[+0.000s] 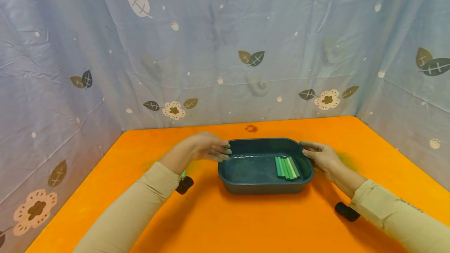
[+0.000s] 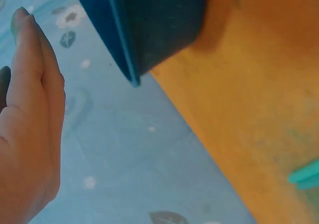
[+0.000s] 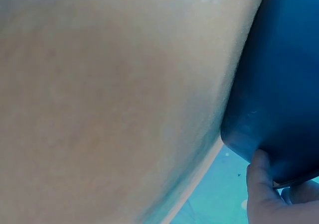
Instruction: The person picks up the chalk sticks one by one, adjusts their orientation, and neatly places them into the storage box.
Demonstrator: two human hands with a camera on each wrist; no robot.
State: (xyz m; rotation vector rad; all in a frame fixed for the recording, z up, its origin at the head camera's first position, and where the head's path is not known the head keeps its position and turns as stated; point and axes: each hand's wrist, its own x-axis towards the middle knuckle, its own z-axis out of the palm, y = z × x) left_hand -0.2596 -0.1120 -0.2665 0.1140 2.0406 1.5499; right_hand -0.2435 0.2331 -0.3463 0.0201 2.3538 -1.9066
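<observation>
A dark blue-grey rectangular tray (image 1: 265, 189) with rounded corners sits on the orange table. Several green chalk sticks (image 1: 286, 168) lie side by side at its right end. Beside the tray's left rim is my left hand (image 1: 207, 147), its fingers extended; the left wrist view shows this hand (image 2: 35, 119) apart from the tray (image 2: 164, 25). My right hand (image 1: 323, 159) holds the tray's right end near the far corner. In the right wrist view, one digit of that hand (image 3: 271, 199) presses the outer wall while others reach the rim.
Green sticks (image 2: 306, 174) lie on the table (image 1: 246, 221) at the left, mostly hidden by my left forearm in the head view. Black cylindrical objects show beside the left sleeve (image 1: 184, 185) and right sleeve (image 1: 347, 211). A patterned curtain (image 1: 218, 49) encloses the table's back and sides.
</observation>
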